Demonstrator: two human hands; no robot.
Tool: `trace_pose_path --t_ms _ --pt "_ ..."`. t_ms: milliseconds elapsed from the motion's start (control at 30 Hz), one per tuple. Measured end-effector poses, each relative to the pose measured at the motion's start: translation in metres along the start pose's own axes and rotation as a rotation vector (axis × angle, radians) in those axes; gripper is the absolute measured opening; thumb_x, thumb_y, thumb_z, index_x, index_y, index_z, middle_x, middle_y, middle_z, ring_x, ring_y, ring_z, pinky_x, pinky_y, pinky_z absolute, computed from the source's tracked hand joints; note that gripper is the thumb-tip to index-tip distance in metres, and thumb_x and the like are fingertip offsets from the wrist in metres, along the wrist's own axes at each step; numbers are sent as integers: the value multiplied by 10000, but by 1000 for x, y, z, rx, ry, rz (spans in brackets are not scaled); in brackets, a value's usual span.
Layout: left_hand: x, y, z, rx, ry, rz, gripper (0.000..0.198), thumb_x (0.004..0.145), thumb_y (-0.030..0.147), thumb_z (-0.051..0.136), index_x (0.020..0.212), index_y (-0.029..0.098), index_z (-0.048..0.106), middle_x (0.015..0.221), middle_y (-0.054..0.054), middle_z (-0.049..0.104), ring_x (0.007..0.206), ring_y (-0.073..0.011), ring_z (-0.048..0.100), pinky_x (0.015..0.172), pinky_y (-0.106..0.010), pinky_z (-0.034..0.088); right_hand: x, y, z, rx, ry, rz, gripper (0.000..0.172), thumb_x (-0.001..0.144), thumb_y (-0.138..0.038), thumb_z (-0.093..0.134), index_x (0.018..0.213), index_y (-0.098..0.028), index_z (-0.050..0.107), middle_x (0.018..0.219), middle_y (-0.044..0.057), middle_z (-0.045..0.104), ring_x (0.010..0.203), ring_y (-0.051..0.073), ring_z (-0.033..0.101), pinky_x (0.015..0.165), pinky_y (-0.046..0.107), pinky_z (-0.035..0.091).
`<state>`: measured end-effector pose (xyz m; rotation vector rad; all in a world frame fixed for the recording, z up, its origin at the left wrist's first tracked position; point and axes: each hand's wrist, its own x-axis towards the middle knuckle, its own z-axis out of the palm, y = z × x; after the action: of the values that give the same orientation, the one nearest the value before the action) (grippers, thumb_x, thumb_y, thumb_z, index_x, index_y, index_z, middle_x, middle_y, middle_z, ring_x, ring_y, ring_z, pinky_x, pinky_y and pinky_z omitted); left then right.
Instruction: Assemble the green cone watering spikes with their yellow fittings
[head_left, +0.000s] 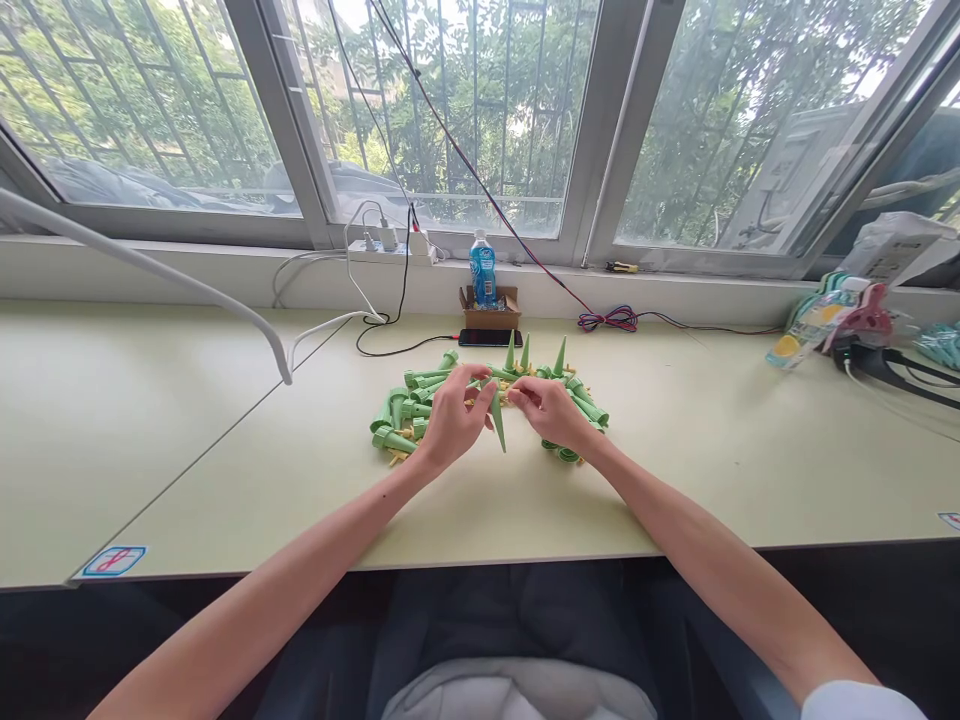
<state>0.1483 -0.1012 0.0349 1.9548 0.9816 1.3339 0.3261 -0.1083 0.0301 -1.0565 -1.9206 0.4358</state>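
My left hand [460, 410] grips a green plastic spike [498, 422], its pointed end tilted down toward me. Close to it on the right, my right hand [551, 408] has thumb and fingertips pinched together; whatever they hold is too small to make out. A pile of similar green spikes [397, 408] lies to the left of my left hand, mixed with small yellow plastic pieces [397, 456]. More green spikes [589, 405] lie beyond and under my right hand. Several stand point up behind my hands, one of them an upright spike [560, 357].
Behind the pile lie a phone [490, 338] and a small cardboard box [491, 318] with a blue bottle [483, 268]. A power strip [390, 250] and cables run along the window ledge. A white cable [187, 262] arches at left. A clear bottle [814, 325] lies far right.
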Motion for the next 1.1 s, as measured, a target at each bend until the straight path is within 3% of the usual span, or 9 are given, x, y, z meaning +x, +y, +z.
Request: trace_pose_path --t_ms 100,167,300,367,533,767,1100 --pt "2 1 0 -151 33 -92 321 884 480 555 1033 199 518 1014 -52 560 577 -105 630 421 -228 523 0 0 0 -7 39 -6 324 944 -415 452 745 -179 549 637 -6 508 578 121 407 576 258 346" --pt "4 1 -1 -280 39 -183 337 870 516 563 922 186 513 891 -29 563 542 -111 616 400 -231 505 0 1 -1 -17 61 -14 315 952 -399 440 747 -183 542 660 1 526 593 126 424 592 259 356" --pt "7 0 -4 -499 -182 -474 507 901 600 438 637 168 467 555 3 479 387 -111 512 309 -221 384 0 2 -1 -45 80 -50 287 960 -366 426 753 -191 521 687 9 536 616 134 439 618 264 366" --pt "7 0 -5 -571 -287 -611 579 913 625 375 572 165 461 499 -5 465 339 -104 470 276 -212 311 0 2 -1 -63 74 -67 275 963 -354 418 764 -193 518 705 17 548 625 140 449 623 267 367" --pt "7 -1 -6 -675 -375 -794 630 934 612 317 540 153 493 471 -29 494 298 -84 422 258 -193 248 0 0 -1 -97 62 -108 249 971 -317 405 776 -199 504 733 28 565 649 149 471 634 272 361" --pt "7 -2 -7 -753 -399 -905 666 942 615 300 544 136 538 476 -51 520 306 -69 417 257 -169 212 -2 -1 -1 -82 59 -158 232 977 -303 403 795 -200 504 746 26 562 652 144 471 632 264 358" --pt "6 1 -8 -712 -435 -786 684 928 633 320 583 106 588 585 -98 596 368 -88 471 309 -200 280 -2 0 -1 -63 53 -113 272 977 -356 392 785 -202 510 722 20 547 623 138 449 615 261 366"
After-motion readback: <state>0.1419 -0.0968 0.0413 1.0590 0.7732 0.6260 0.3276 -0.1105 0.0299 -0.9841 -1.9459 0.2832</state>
